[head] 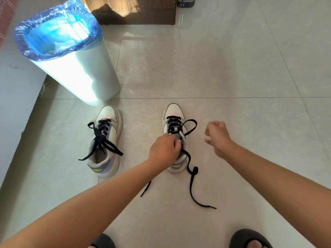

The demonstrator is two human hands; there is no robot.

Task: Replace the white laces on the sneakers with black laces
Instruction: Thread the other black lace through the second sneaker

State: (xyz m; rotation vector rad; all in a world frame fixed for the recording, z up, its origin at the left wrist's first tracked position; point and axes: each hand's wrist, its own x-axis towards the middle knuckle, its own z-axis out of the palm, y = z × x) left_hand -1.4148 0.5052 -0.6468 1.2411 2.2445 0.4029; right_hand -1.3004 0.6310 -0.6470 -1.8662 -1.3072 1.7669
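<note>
Two white sneakers stand on the tiled floor, toes pointing away from me. The left sneaker [107,138] carries a tied black lace [100,140]. The right sneaker [173,119] is partly threaded with a black lace [192,178] whose loose ends trail on the floor toward me. My left hand [163,151] rests on the tongue area of the right sneaker, fingers curled and pinching the lace there. My right hand [217,137] hovers to the right of that sneaker, fingers curled, blurred, holding nothing I can see.
A white bin [93,72] with a blue plastic liner stands just beyond the left sneaker. A wooden cabinet base [136,13] is at the back. A wall runs along the left. My feet in dark slippers [249,238] are at the bottom edge.
</note>
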